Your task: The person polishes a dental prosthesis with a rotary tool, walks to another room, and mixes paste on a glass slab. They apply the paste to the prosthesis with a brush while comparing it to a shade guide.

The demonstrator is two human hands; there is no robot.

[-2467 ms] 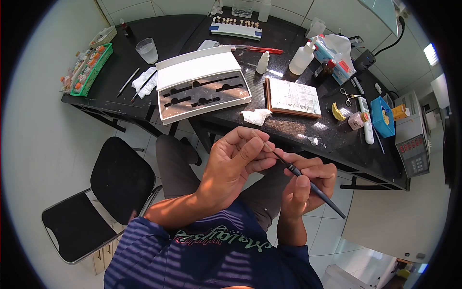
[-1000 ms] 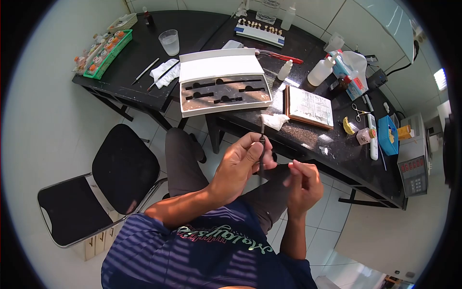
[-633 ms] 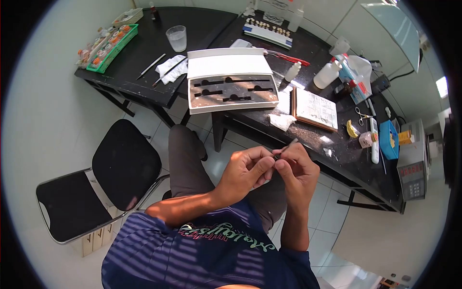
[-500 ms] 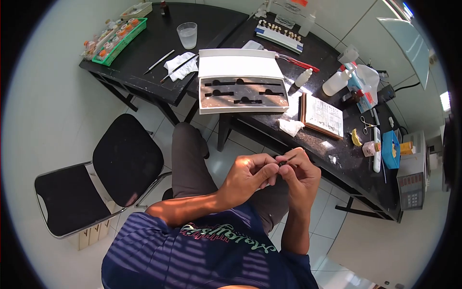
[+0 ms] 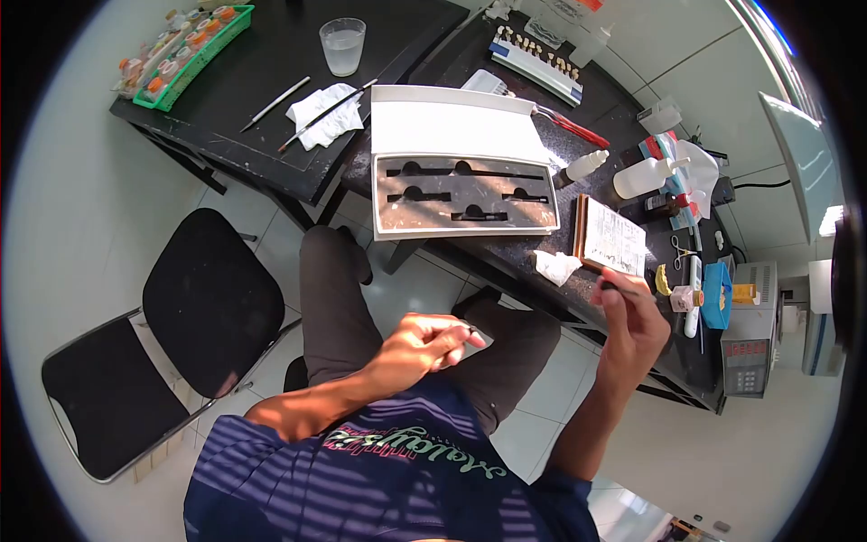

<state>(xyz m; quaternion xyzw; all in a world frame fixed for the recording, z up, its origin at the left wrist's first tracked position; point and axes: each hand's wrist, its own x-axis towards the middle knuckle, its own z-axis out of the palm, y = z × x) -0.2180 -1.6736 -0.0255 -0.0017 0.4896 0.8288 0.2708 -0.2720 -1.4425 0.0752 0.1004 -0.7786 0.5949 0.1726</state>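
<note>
My left hand (image 5: 426, 346) is closed above my lap, with a small dark bit showing at the thumb and fingertip. Farther right, my right hand (image 5: 637, 323) pinches a small dark piece (image 5: 610, 286) close to the table's front edge; most of it is hidden by the fingers. On the table ahead lies an open white box (image 5: 466, 231), whose dark insert (image 5: 483, 192) has several slots with nothing visible in them. Behind my right fingertips is a pad with handwritten pages (image 5: 616, 237), and a crumpled white tissue (image 5: 557, 267) lies to their left.
A glass of cloudy liquid (image 5: 343, 47), a brush on a tissue (image 5: 327, 115) and a green basket of small jars (image 5: 194, 59) are on the left table. Bottles (image 5: 641, 178) and a tooth shade guide (image 5: 536, 70) stand behind. A black chair (image 5: 214, 303) is at left.
My hands, together half a second ago, are now apart: the left moved down and left, the right moved out to the right with the dark piece. The view has shifted slightly.
</note>
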